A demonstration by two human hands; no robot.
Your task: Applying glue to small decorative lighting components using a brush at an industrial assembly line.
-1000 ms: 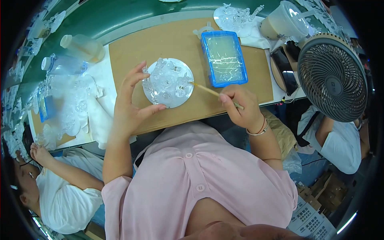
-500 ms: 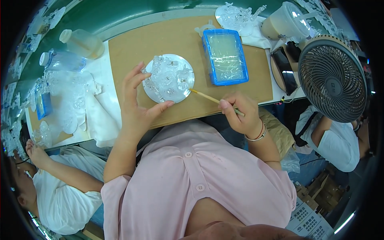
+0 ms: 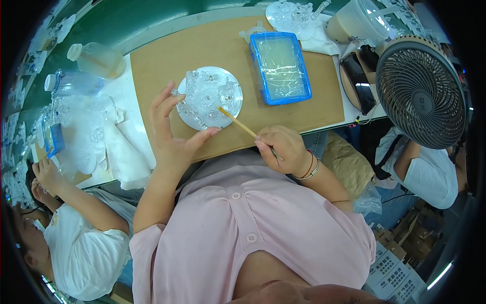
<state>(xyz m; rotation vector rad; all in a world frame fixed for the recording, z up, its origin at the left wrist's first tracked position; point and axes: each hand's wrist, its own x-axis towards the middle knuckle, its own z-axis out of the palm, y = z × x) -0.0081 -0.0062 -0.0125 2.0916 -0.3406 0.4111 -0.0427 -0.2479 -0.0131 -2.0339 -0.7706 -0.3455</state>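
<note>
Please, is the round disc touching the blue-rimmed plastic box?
Apart: the head view shows a strip of brown cardboard between the round disc and the blue-rimmed plastic box.

The person's right grip [image 3: 280, 148] is shifting leftward and toward the body; the brush's [image 3: 240, 127] tip is moving inward from the white plate's [image 3: 233, 80] right edge, nearing the clear pieces [image 3: 210, 98]. Far left, a co-worker's grip [image 3: 48, 173] is rising toward a blue box [image 3: 56, 138].

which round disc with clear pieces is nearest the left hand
The round white disc with the left hand curved around its left edge; another disc, beyond the blue-rimmed plastic box, lies farther.
</note>
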